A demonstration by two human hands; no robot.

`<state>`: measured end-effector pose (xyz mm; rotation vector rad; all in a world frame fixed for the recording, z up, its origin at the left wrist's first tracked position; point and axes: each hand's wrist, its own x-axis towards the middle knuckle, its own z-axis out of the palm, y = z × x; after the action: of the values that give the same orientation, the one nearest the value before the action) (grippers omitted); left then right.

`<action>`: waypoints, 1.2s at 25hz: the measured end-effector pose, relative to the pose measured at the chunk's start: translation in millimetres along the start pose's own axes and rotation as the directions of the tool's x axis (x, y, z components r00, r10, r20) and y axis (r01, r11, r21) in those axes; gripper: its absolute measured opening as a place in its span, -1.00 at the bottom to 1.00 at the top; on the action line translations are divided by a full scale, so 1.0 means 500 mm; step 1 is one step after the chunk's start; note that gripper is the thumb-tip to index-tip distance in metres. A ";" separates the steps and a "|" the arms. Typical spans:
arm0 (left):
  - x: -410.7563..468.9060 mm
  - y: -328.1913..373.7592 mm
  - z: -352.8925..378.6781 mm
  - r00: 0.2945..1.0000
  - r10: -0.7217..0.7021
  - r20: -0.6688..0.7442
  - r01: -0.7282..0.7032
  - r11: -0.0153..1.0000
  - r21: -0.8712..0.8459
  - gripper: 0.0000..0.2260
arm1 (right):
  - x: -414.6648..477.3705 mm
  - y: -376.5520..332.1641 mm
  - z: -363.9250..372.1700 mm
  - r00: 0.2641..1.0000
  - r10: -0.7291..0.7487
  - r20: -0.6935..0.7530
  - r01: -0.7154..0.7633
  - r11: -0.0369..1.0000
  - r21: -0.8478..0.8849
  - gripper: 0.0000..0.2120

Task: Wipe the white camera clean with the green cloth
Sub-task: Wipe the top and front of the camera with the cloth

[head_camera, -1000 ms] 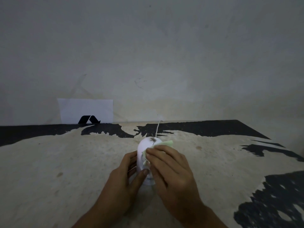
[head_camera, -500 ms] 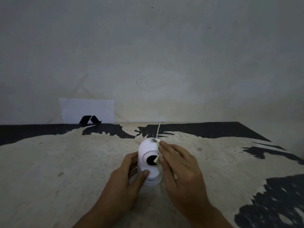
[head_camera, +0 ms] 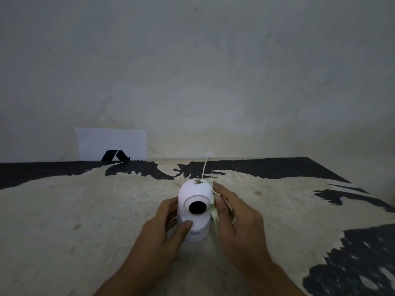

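Observation:
A small white camera (head_camera: 193, 194) with a round black lens stands upright on the worn table, lens facing me. My left hand (head_camera: 165, 228) grips its lower body from the left, thumb across the front of the base. My right hand (head_camera: 234, 216) presses a pale green cloth (head_camera: 214, 211) against the camera's right side. Only a strip of cloth shows between my fingers and the camera; the rest is hidden under my palm. A thin white cable (head_camera: 204, 167) rises from the camera's top toward the wall.
The table (head_camera: 85, 210) has a peeling cream surface with black patches at the back and right. A white card with a black logo (head_camera: 112, 144) leans against the grey wall at the back left. The wall stands close behind the camera.
My right hand slid the cloth from the camera's front and top round to its right side, uncovering the lens. My left hand kept its hold on the base.

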<state>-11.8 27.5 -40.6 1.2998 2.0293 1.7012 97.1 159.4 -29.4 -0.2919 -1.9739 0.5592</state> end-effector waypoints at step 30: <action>0.003 0.006 0.000 1.000 -0.001 0.001 0.001 1.000 0.006 -0.57 | 0.006 -0.003 0.007 0.996 0.076 0.057 -0.081 0.993 0.091 -0.71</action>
<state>-11.1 28.3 -37.3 1.3008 2.0358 1.6951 92.7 158.3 -27.8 -0.2997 -1.9875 0.7142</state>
